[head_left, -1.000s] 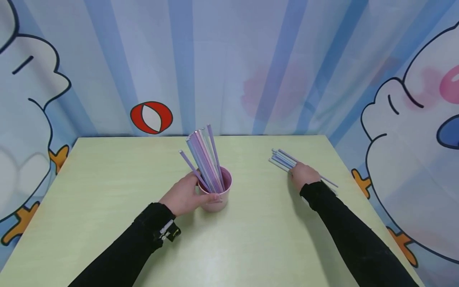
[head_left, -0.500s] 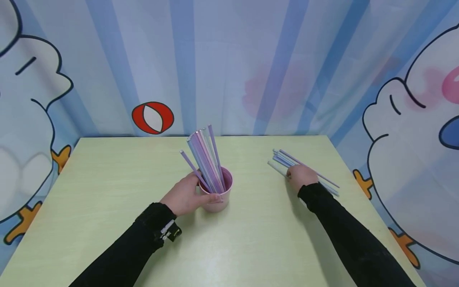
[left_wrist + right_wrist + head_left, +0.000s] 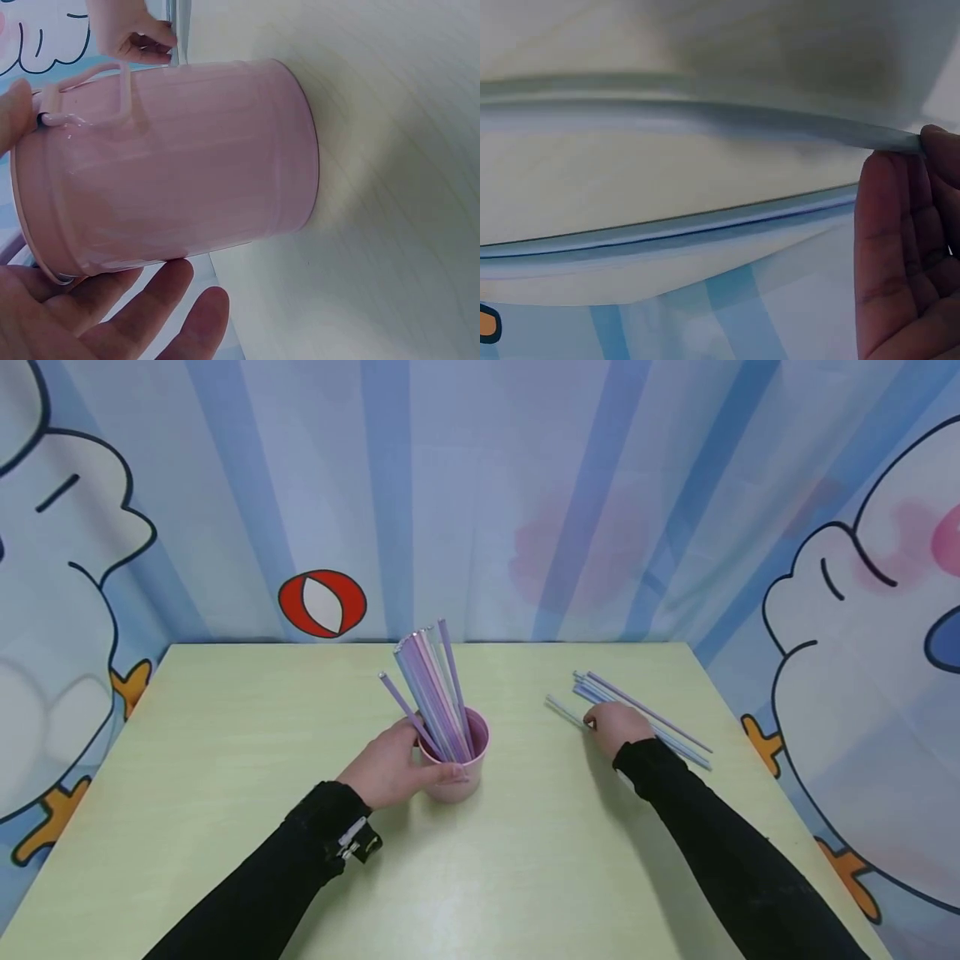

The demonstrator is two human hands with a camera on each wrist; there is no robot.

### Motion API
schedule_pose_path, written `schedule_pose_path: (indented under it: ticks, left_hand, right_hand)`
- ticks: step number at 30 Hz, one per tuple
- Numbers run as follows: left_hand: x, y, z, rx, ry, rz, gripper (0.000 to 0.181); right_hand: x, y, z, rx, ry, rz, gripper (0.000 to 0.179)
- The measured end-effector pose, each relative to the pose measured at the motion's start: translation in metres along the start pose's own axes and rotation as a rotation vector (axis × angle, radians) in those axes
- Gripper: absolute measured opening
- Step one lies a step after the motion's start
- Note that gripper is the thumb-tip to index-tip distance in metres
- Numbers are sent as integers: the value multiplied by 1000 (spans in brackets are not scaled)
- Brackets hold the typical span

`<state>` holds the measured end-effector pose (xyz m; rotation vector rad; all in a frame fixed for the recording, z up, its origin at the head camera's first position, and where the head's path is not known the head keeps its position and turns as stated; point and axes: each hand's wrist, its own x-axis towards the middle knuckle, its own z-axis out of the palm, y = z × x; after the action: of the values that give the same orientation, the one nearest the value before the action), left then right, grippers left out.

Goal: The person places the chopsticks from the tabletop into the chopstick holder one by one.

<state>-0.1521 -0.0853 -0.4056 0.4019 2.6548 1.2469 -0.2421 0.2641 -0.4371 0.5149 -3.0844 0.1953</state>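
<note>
My left hand (image 3: 393, 766) grips a small pink bucket (image 3: 453, 789), which stands upright on the table. Its thumb and fingers sit on opposite sides near the rim, and a wire handle (image 3: 124, 97) shows in the left wrist view. A bundle of purple, blue and pale straws (image 3: 438, 697) leans out of the bucket, one of them tilted apart to the left. Off to the right, my right hand (image 3: 618, 727) pinches one pale straw (image 3: 742, 120) between thumb and fingertips. Just behind that hand lie several blue and purple straws (image 3: 678, 743), partly hidden by it.
Both hands work over a pale wooden table (image 3: 262, 710). Its far edge meets a blue striped curtain (image 3: 472, 527) with cartoon figures on both sides. A small device (image 3: 363, 842) is strapped at the left wrist.
My right hand has moved left, drawing the pale straw away from the other straws, which now lie apart from it. The left hand and bucket stay in place.
</note>
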Motion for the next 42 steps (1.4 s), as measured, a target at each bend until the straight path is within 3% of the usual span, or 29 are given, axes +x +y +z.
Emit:
schedule_pose_path:
  ticks: [4, 17, 24, 34, 42]
  left_hand:
    - [0, 0, 0, -11, -1, -16, 90]
    - [0, 1, 0, -1, 0, -13, 90]
    - [-1, 2, -1, -9, 0, 3, 91]
    - [1, 1, 1, -25, -10, -30, 93]
    - [1, 0, 1, -21, -8, -9, 92]
  right_hand:
    - [4, -10, -13, 61, 13, -3, 20]
    - [17, -62, -74, 416, 88, 15, 23]
    - [22, -85, -91, 542, 170, -42, 28]
    - [31, -117, -120, 723, 279, -92, 29]
    - [34, -135, -133, 805, 373, -148, 30]
